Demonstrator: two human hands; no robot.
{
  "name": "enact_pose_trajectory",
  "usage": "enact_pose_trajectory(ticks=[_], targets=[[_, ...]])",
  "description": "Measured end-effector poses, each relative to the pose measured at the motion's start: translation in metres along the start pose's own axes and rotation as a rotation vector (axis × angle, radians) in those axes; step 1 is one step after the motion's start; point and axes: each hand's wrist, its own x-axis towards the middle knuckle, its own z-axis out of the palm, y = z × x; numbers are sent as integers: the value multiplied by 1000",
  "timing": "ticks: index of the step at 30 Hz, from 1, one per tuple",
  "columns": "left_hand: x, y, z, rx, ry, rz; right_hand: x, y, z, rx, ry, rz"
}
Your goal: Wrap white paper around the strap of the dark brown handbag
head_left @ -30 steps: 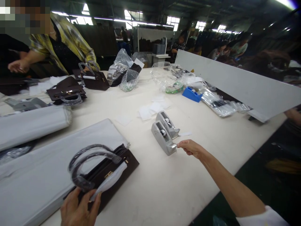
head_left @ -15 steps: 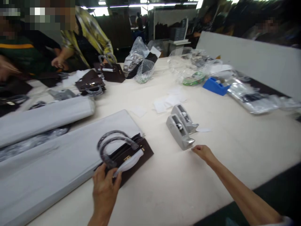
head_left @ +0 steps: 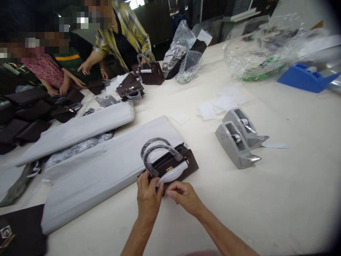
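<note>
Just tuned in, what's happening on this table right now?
A person is working on a small dark brown handbag lying on the white table. Both hands meet at its near edge: the left hand grips the bag beside a white wrapped piece, and the right hand pinches at that same spot. The bag's handles are wrapped in plastic. Two grey tape dispensers stand untouched to the right. Across the table, other people handle similar bags.
</note>
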Motion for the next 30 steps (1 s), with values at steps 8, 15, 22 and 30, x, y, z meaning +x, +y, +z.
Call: enact_pose_trajectory(ticks=[8,15,22,30], targets=[[0,-1,0,-33,-25,-17,11,15,2,-95,108,-10],[0,-1,-2,-45,-34,-21,14,20,10,-229,241,-59],[-1,0,-2,-58,-30,-14,13,14,20,-336,390,-57],[1,-1,-3,-52,-36,-1,15,17,28,-332,480,-30]])
